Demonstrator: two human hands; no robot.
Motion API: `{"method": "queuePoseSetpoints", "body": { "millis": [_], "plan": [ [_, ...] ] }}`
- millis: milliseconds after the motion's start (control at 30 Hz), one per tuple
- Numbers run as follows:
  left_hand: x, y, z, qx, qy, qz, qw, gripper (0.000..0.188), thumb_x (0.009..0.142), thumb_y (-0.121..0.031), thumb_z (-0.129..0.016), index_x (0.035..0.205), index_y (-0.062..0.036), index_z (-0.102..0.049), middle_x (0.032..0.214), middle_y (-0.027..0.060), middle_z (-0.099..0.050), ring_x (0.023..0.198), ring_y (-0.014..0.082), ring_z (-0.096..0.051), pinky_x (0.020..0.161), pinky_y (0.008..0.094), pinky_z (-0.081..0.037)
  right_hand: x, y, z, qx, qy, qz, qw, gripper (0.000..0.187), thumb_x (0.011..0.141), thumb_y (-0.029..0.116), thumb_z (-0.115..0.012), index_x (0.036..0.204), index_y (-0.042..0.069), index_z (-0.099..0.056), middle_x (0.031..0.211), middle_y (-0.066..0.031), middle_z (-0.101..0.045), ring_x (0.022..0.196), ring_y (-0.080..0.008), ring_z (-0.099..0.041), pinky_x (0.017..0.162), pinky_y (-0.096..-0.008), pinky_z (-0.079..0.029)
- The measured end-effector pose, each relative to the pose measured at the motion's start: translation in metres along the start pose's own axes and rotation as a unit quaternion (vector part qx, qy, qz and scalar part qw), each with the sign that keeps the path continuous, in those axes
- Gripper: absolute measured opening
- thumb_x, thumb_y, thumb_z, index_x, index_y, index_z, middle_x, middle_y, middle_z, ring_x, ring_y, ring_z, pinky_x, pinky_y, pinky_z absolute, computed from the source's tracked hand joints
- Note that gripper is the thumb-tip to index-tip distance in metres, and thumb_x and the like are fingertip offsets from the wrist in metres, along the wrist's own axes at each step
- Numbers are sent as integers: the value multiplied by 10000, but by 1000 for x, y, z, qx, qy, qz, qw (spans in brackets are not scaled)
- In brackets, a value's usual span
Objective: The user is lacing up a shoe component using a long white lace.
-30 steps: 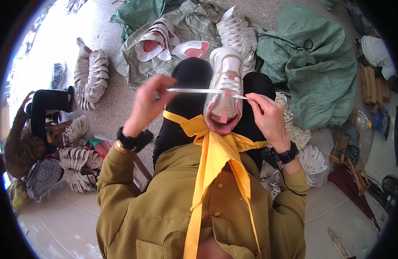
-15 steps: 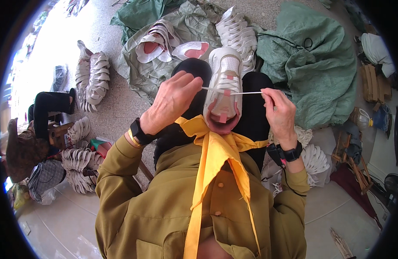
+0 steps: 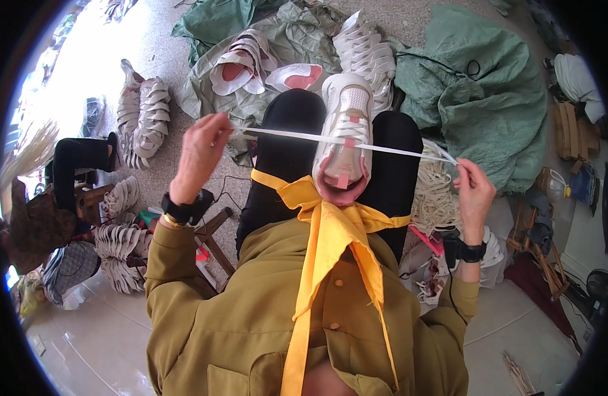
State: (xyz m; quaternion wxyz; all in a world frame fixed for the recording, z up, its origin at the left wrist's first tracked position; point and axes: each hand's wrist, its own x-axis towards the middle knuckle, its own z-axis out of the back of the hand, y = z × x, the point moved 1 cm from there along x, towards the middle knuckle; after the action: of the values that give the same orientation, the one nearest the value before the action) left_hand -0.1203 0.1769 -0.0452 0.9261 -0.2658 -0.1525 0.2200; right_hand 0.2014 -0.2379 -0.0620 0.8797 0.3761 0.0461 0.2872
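A white and pink sneaker [image 3: 344, 135] rests between my knees, toe pointing away from me. Its white shoelace [image 3: 287, 134] runs out from the upper part of the tongue to both sides, stretched nearly straight. My left hand [image 3: 202, 152] is closed on one end, out to the left of my knee. On the right, my right hand [image 3: 474, 191] pinches the other end, with the lace tip sticking up past the fingers. A yellow cloth [image 3: 330, 244] is tied across my lap just below the shoe's heel.
Stacked white shoe uppers [image 3: 365, 56] lie beyond the sneaker, beside a green sack [image 3: 475, 105]. Loose white laces [image 3: 433, 191] are piled by my right knee. More uppers [image 3: 151, 122] lie on the floor at left. A wooden stool [image 3: 215, 237] stands near my left elbow.
Both hands have moved apart, left hand to the left and right hand to the right and down. Longer stretches of shoelace now show on each side of the sneaker.
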Motion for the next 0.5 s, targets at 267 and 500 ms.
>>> {"method": "queuePoseSetpoints", "body": {
  "millis": [267, 500],
  "plan": [
    [-23, 89, 52, 59, -29, 114, 991, 107, 919, -47, -707, 937, 9, -617, 720, 92, -626, 637, 132, -575, 628, 317, -480, 1, -86, 40, 7, -25, -101, 995, 179, 994, 27, -648, 1136, 2, -755, 849, -61, -729, 689, -93, -666, 626, -251, -556],
    [-29, 128, 85, 66, -9, 161, 985, 115, 929, -73, -706, 962, 6, -629, 758, 78, -660, 685, 117, -614, 657, 311, -486, 1, -126, 65, 8, -33, -106, 994, 199, 1009, 16, -620, 1166, -18, -738, 895, -65, -733, 719, -117, -688, 661, -264, -575]
  ]
}}
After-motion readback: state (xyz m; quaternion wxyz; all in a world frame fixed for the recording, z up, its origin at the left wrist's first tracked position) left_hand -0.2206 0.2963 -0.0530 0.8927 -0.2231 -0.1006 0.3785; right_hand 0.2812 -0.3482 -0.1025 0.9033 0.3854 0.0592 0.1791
